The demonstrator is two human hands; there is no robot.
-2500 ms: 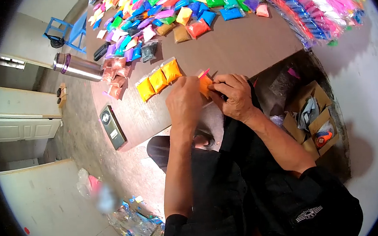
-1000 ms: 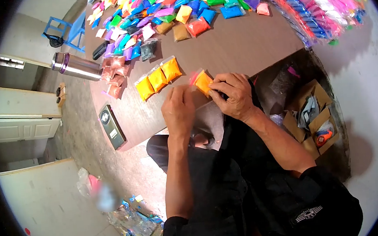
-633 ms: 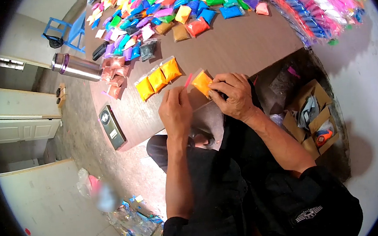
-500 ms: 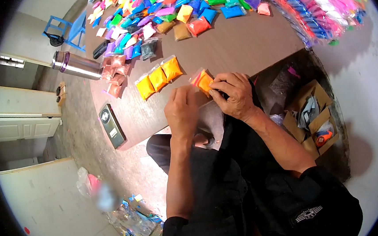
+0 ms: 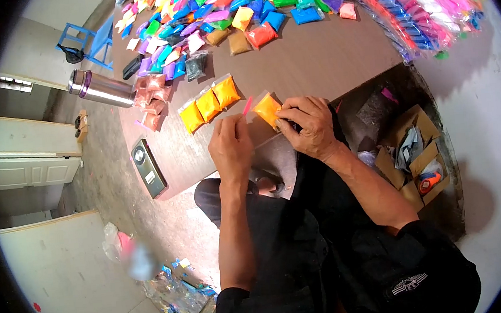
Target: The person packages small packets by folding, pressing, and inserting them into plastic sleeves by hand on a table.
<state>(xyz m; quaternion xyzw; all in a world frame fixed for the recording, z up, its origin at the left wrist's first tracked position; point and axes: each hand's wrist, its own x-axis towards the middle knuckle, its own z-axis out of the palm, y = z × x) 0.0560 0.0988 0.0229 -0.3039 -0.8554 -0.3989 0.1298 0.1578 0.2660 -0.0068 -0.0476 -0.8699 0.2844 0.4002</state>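
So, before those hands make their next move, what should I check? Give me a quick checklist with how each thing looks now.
1. Right hand has the orange packet: ok, pinched by the side nearest that hand.
2. Left hand has the pink strip: ok, it sticks up from the fingertips.
3. Strip and packet apart: ok, a gap shows between them.
4. Packet sealed: cannot tell, the detail is too small.
5. Three orange packets out of the way: ok, side by side on the table, untouched by either hand.
6. Phone well away from the table's edge: not ok, it lies close to it.
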